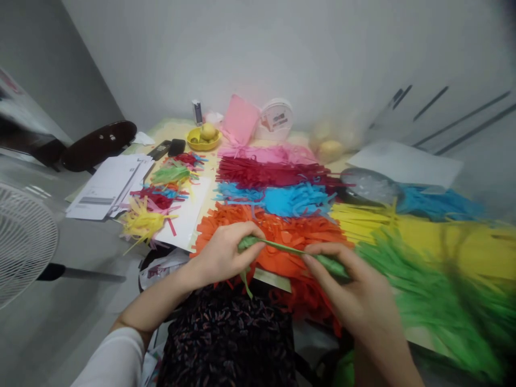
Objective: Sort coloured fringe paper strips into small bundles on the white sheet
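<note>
A twisted green paper strip point(284, 248) stretches between my two hands over the table's front edge. My left hand point(228, 250) pinches one end between thumb and fingers, and a loose green tail hangs below it. The other end is gripped by my right hand point(357, 285), which covers part of the bunched paper. Just behind the strip lies a heap of orange fringed paper point(298, 228). Right of my right hand spreads green fringed paper point(435, 295), blurred toward the frame's edge.
Blue point(298, 199), dark red point(270, 171) and yellow point(423, 236) fringed paper lies farther back. Mixed coloured tassels point(161, 201) are at left, near printed sheets point(108, 185). A yellow bowl with fruit point(195, 142) and a white tub point(276, 118) stand by the wall. A fan point(24, 242) is at far left.
</note>
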The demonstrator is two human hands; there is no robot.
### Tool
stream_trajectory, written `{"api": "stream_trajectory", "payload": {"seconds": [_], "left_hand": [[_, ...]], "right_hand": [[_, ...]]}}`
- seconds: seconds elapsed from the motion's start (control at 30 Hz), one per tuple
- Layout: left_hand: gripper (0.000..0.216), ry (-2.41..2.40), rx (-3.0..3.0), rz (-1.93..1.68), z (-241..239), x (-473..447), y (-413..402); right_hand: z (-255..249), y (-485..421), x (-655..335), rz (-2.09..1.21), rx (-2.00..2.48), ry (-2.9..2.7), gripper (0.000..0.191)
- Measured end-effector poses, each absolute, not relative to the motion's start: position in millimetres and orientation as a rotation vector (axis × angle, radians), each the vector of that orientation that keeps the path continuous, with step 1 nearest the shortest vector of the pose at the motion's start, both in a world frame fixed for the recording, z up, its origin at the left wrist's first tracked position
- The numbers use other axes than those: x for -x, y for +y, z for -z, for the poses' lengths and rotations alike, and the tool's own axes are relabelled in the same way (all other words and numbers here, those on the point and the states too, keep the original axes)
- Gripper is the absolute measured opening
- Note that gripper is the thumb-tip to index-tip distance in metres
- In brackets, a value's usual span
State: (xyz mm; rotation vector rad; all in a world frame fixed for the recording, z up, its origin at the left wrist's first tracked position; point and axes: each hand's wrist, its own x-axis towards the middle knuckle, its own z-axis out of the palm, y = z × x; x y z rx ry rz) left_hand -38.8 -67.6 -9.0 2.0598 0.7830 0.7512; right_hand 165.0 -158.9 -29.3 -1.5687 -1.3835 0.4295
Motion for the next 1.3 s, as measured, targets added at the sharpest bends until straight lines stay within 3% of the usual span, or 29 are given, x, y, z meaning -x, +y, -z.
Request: {"api": "stream_trajectory", "payload": {"seconds": [0.23, 0.47, 0.67, 1.1, 1.3], "left_hand": [[0.031, 0.547, -1.243, -0.726, 16, 31, -70], [0.02, 0.504, -1.161, -0.72, 22, 30, -67], [0.011, 0.47, -1.105, -0.75, 27, 30, -66], [0.009, 0.391, -0.813, -0.769, 29, 22, -78], [0.01, 0.43, -0.745, -0.748, 33, 24, -82]], "right_hand": [[28, -158, -159, -0.64, 1.46, -1.135, 0.014], [35, -157, -161, -0.735, 1.33, -1.123, 0.007], [42, -156, -164, -0.766, 1.273, -1.124, 0.013], [31, -166, -150, -0.612, 1.284, -1.07, 0.016], [39, -163, -155, -0.788, 1.23, -0.959, 0.006]]}}
